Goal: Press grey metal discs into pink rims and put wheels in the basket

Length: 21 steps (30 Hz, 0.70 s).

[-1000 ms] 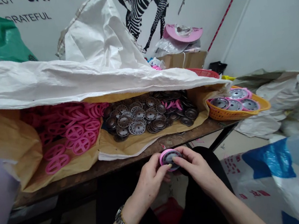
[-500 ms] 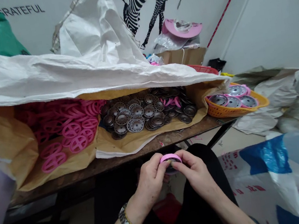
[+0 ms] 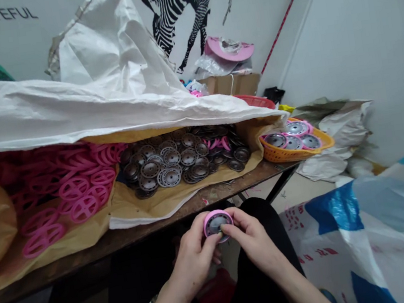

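Note:
Between both hands, above my lap, is a pink-rimmed toy wheel (image 3: 215,221) with a dark silver hubcap disc in its face. My left hand (image 3: 193,253) grips its left side, thumb near the lower edge. My right hand (image 3: 250,232) holds the right side, its thumb pressing on the disc. On the bench in front, several loose pink wheel rings (image 3: 84,206) with spokes are heaped at the left. Beside them lies a pile of dark grey hubcap discs (image 3: 171,176), with a few pink pieces among them.
An orange basket (image 3: 281,154) with several assembled wheels stands at the bench's right end. Brown paper lining (image 3: 138,205) and a white woven sack (image 3: 106,110) surround the piles. A white and blue plastic bag (image 3: 325,254) fills the lower right. The bench edge (image 3: 99,251) runs before my knees.
The wheel has tilted so its disc face shows more toward me, and my right thumb now presses across it. The whole view has shifted, moving the surroundings left.

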Tool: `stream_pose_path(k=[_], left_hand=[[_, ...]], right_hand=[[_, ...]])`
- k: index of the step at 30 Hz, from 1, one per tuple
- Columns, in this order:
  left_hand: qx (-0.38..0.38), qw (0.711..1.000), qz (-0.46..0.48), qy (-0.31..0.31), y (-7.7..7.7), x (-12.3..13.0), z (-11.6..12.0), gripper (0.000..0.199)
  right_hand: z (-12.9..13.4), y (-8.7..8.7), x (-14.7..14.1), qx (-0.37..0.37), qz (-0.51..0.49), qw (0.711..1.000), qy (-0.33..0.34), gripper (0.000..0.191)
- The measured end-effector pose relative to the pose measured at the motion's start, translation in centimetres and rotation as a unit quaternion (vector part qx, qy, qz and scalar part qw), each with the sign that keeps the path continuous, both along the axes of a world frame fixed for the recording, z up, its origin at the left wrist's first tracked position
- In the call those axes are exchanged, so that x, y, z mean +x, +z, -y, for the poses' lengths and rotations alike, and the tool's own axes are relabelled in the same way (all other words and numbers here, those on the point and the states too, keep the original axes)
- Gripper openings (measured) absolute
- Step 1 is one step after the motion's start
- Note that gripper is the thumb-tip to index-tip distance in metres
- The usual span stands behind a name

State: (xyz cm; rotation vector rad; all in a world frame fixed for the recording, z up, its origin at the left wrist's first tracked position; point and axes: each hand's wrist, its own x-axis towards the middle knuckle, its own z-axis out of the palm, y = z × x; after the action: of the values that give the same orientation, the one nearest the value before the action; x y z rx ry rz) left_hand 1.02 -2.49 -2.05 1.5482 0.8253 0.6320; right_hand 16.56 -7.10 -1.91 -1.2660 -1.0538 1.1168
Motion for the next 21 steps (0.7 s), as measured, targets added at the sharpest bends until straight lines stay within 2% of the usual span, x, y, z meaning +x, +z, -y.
stream_pose_path(k=[5,8,11,15,18,21], left_hand=[[0.005,1.0,-0.014,0.007,-0.3,1.0,0.4,0.05],[0.047,0.998,-0.042,0.011,-0.5,1.4,0.5,0.065],[0.125,0.989,-0.072,0.01,-1.0,0.8,0.3,0.065],[0.192,0.978,-0.08,0.033,-1.8,-0.9,-0.3,0.048],[0.208,0.974,-0.077,0.041,-1.9,-2.3,-0.8,0.038],[0.214,0.972,-0.089,0.028,-1.5,-3.3,-1.0,0.035]], right_hand=[[0.8,0.6,0.1,0.006,0.028,0.999,-0.032,0.013],[0.6,1.2,2.3,0.019,0.062,0.997,-0.052,0.019],[-0.1,2.5,7.2,0.055,0.14,0.977,-0.153,0.027],[-2.1,5.3,16.3,0.098,0.213,0.924,-0.301,0.034],[-4.2,7.5,22.6,0.067,0.279,0.879,-0.38,0.039],[-6.7,9.3,26.7,0.027,0.354,0.833,-0.424,0.041]])
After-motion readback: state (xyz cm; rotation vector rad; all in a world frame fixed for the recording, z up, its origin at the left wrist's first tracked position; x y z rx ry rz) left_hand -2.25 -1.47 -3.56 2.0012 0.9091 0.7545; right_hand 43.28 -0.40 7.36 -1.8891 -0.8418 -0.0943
